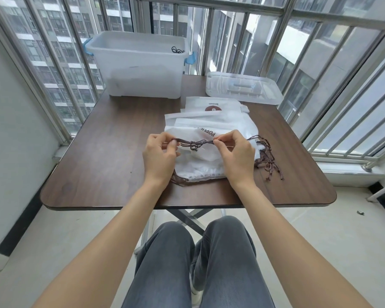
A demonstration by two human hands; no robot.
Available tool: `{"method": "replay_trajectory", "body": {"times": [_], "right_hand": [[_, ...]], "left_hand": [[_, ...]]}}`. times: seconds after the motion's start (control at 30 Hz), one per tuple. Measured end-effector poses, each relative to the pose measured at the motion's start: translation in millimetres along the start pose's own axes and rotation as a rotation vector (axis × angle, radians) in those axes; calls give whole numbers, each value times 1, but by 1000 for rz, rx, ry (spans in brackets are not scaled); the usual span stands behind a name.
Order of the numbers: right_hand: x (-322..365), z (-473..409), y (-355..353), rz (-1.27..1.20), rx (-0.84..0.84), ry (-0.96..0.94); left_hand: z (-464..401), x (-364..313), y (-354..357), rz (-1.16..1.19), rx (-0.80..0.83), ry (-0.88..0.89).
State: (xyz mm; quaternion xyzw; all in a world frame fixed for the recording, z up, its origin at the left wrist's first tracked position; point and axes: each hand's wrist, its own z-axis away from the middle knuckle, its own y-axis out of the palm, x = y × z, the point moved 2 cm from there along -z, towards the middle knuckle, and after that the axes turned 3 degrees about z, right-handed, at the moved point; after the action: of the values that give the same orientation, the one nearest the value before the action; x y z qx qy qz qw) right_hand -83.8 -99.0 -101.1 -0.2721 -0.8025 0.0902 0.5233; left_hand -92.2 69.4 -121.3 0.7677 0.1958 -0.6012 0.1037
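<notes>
Above the middle of the bench [111,152], a person's left hand [159,152] and right hand [236,152] each pinch one end of a bundle of brown cords [196,143], stretched between them over a pile of white bags [211,125]. A knot sits midway along the bundle, seemingly unfinished. More loose cords [269,162] lie beside the bags, so much work appears left. A clear bin [140,63] stands behind.

2 hands [159,155] [237,155], 1 cord bundle [195,144], 1 bin [140,70], 1 lid [242,87]

Bin [142,70] behind bags [211,130], lid [242,87] to its right.
</notes>
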Motion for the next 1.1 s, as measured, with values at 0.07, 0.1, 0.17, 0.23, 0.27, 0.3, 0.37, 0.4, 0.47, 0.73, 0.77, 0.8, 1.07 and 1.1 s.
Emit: {"method": "replay_trajectory", "body": {"times": [0.07, 0.1, 0.17, 0.23, 0.27, 0.3, 0.37, 0.4, 0.47, 0.73, 0.77, 0.8, 1.07, 1.1], "right_hand": [[0, 0, 1, 28, 37, 10], [0, 0, 1, 43, 59, 9], [2, 0, 2, 89, 110, -8], [5, 1, 3, 130, 161, -36], [7, 1, 3, 132, 181, -51], [10, 1, 3, 126, 199, -67], [14, 0, 4, 132, 234, -103], [16, 0, 6, 149, 252, -122], [19, -1, 9, 189, 281, -154], [23, -1, 24, 368, 260, -237], [24, -1, 25, 370, 251, -233], [24, -1, 25, 369, 242, -230], [23, -2, 26, 349, 235, -255], [23, -2, 26, 351, 239, -258]], "left_hand": [[2, -3, 0, -35, -3, 5], [3, -4, 0, -45, -2, 9], [5, -7, 1, -67, 6, 26], [6, -10, 2, -76, 27, 35], [7, -10, 3, -74, 39, 35], [8, -10, 3, -74, 49, 39], [7, -9, 3, -74, 78, 56], [8, -8, 3, -68, 96, 58], [9, -9, 3, -46, 124, 48], [12, -13, 2, 71, 203, 13], [12, -13, 2, 73, 205, 20], [12, -13, 2, 66, 203, 34], [10, -14, 2, 51, 159, 93], [10, -14, 2, 48, 162, 91]]}}
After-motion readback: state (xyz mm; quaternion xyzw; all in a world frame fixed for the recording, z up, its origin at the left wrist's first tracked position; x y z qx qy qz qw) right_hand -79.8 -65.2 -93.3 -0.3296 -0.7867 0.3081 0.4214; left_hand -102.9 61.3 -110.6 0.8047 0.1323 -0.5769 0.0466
